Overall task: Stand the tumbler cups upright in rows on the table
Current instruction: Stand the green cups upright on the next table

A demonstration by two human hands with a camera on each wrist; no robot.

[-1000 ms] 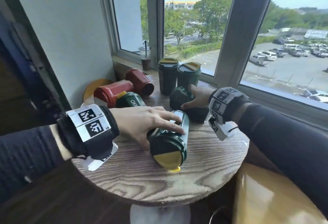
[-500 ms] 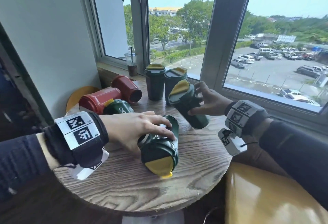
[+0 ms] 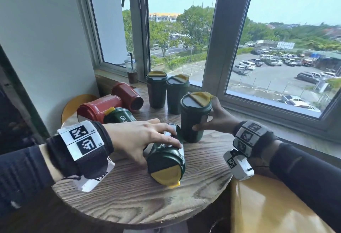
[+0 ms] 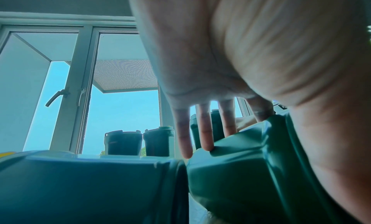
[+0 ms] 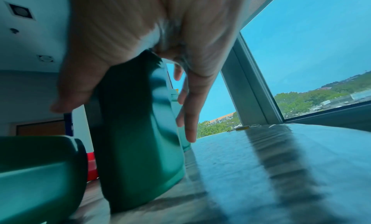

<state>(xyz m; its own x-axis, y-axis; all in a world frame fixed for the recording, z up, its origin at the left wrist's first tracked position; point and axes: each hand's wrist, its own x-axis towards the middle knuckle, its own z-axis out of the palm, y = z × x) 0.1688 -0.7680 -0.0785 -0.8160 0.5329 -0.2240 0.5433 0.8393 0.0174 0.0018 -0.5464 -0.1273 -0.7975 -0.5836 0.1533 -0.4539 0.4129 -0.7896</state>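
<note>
Setting the green cup flat before letting go looks like the thing to get right; from the head view the right hand wraps its side at about 3 o'clock, beside two standing cups at 12 o'clock on the table. The left hand lies with spread fingers over a lying cup. The left wrist view shows those fingers straight, touching that cup. The right wrist view, blurred, shows thumb and fingers around the cup, its base seemingly touching the wood.
</note>
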